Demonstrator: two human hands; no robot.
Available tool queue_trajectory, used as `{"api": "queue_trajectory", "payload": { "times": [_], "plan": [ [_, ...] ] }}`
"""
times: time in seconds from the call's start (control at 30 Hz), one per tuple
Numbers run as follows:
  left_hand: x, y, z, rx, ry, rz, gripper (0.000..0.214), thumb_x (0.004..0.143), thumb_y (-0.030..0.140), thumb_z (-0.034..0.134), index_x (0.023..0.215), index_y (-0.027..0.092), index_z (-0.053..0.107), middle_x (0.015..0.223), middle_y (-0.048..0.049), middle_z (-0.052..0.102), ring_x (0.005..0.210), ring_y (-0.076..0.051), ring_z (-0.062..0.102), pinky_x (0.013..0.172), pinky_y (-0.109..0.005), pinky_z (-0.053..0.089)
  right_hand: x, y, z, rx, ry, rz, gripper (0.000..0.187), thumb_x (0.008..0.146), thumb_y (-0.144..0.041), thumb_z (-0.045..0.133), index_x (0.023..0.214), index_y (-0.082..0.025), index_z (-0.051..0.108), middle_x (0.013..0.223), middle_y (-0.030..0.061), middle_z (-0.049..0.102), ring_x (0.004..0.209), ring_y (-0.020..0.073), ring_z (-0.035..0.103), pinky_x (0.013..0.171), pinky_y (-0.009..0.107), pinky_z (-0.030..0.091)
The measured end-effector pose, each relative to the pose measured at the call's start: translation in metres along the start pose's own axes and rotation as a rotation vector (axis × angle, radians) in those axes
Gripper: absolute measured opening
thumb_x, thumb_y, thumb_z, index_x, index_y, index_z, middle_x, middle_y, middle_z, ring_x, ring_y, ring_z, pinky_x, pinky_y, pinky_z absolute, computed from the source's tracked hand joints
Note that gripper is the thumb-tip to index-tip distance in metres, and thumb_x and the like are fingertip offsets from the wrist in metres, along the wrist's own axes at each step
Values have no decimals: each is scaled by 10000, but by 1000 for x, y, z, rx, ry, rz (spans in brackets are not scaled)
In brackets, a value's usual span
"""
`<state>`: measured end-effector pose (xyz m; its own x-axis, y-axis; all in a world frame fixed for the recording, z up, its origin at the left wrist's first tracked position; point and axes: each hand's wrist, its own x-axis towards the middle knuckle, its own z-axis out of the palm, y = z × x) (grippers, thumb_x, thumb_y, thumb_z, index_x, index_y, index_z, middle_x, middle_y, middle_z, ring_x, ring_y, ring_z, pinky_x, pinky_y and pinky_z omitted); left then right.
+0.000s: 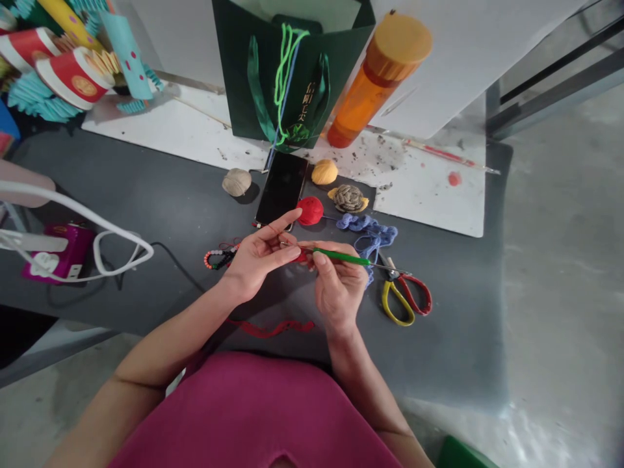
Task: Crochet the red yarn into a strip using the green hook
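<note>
Crocheting seems to be the step in hand: the left hand (260,263) is pinching a small red piece (301,256) between thumb and fingers; beyond that grip, a dark green bag (308,68) is showing gold characters (307,101) beginning 信阳; the right hand (338,283), just beside the piece, is closing round a green-handled hook (345,257), probably needing a careful pull-through next

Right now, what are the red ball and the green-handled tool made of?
The red ball is probably yarn: matte, with faint wound lines. The green-handled tool seems to have a smooth plastic handle, one even bright green; its thin, grey shaft looks like metal.
</note>
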<state>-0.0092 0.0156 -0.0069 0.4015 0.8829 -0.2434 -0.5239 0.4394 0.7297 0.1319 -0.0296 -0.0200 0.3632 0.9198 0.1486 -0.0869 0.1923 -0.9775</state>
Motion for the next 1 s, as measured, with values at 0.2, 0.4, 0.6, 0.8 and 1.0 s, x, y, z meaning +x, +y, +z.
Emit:
{"api": "queue_trajectory", "payload": {
  "times": [0.2,0.4,0.6,0.8,1.0],
  "plan": [
    [-2,-2,4,-18,59,-1,640,710,214,984,1306,343,791,712,78,698,695,-59,618,785,-212,529,0,-2,-1,-239,-5,-318,149,939,-203,760,1016,-312,827,985,6,881,883,205,824,806,399,671],
    [-3,-3,10,-145,19,-110,638,705,193,983,1304,298,792,663,92,663,653,-42,575,752,-183,487,-4,2,5,-94,66,-247,182,926,-185,780,1010,-334,842,927,-14,864,835,176,801,765,355,655],
    [-5,-1,9,-182,4,-138,860,718,190,972,1504,303,639,761,95,723,683,-42,601,766,-176,495,-10,5,4,-35,154,-84,71,946,-274,773,999,-296,813,914,-20,838,797,159,800,744,324,647],
    [-3,-1,5,-165,-21,-117,873,738,203,965,1529,314,611,782,87,724,678,-53,597,728,-196,494,-12,-1,-1,-106,161,-99,67,1026,-341,665,1056,-301,709,874,-31,780,631,135,749,575,288,587],
    [-2,1,1,-144,-22,-142,660,735,211,952,1357,307,752,814,63,723,733,-79,636,796,-230,534,-6,-3,0,-33,129,14,124,1056,-441,587,1070,-321,617,873,-1,775,752,216,821,633,364,647]
  ]
}}
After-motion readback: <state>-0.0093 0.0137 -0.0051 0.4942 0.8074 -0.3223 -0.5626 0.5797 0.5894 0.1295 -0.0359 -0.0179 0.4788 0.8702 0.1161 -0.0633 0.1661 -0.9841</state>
